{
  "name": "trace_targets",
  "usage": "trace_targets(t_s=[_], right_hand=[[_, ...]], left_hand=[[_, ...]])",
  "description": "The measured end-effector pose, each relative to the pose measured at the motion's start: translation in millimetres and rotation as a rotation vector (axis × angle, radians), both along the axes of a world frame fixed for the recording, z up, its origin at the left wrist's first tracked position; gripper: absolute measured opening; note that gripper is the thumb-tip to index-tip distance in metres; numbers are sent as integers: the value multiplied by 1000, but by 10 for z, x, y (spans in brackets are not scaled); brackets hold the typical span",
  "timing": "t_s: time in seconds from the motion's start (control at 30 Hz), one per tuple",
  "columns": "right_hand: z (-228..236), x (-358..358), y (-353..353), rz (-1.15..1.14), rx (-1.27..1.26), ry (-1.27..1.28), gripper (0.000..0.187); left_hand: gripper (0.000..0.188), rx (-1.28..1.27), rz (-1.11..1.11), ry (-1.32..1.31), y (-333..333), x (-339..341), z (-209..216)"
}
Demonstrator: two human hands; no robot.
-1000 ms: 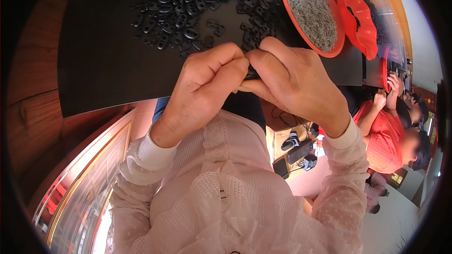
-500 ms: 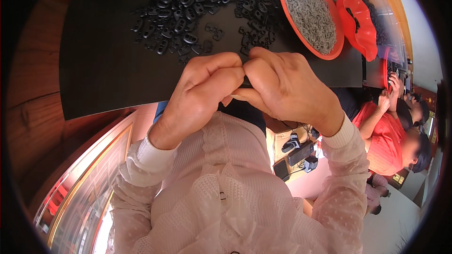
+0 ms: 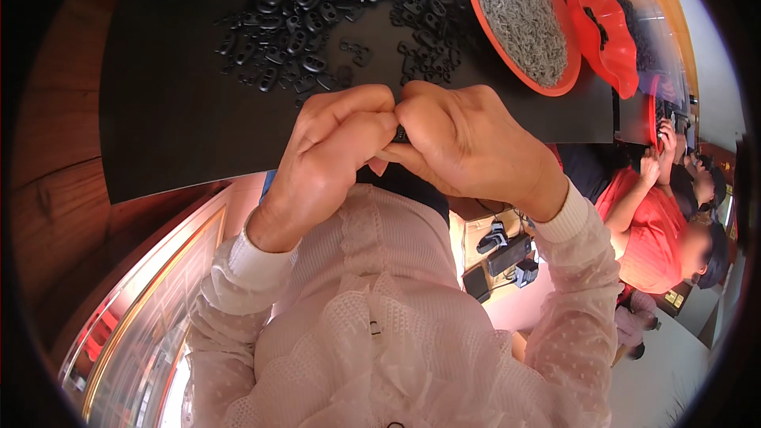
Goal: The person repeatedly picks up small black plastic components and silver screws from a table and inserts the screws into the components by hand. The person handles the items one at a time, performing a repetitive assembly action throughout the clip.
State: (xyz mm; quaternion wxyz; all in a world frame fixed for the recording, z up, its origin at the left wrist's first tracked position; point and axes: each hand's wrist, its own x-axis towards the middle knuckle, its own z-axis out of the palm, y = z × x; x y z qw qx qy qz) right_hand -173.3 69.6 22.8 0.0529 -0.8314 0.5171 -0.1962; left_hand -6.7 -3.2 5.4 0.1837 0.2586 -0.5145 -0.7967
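Observation:
My left hand (image 3: 329,143) and my right hand (image 3: 468,139) meet at the table's near edge, fingers curled and thumbs pressed in. Between them a bit of a black plastic cord-lock part (image 3: 401,135) shows; the fingers hide most of it. Beyond the hands lies a heap of black two-hole cord locks (image 3: 297,40), oval and glossy. To its right are smaller black open-framed pieces (image 3: 428,63), with a few loose ones (image 3: 355,51) in between. An orange-red bowl (image 3: 479,12) at the far right is full of small metal springs (image 3: 523,24).
A wavy-rimmed red dish (image 3: 606,63) with black pieces stands beyond the bowl. The dark tabletop (image 3: 158,111) ends just in front of my body. At right a person in a red shirt (image 3: 646,230) works with both hands. Black devices (image 3: 507,257) sit on a low surface below.
Both hands have shifted slightly left, still pressed together. A little more of the black part shows between the fingers.

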Motion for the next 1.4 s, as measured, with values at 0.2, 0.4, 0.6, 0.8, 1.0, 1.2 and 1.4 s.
trace_targets(t_s=[0.2,0.4,0.6,0.8,1.0,1.2,1.4], right_hand=[[11,-72,60,-8,-75,116,42],[-29,-100,101,-4,-39,120,39],[-22,-37,61,26,-66,52,37],[-42,-15,61,29,-55,-9,38],[-60,-12,51,41,-59,-10,36],[-63,-24,20,57,-86,-33,36],[13,-66,30,17,-45,11,39]], left_hand=[[23,-118,-47,-14,20,-45,25],[22,-328,-77,-5,22,-76,-112],[22,-153,-50,23,39,-53,-27],[21,-72,-5,38,76,-35,-29],[21,-102,13,13,78,-25,-60],[21,-145,-22,-5,38,-12,-18],[22,-28,-15,-66,15,-13,64]])
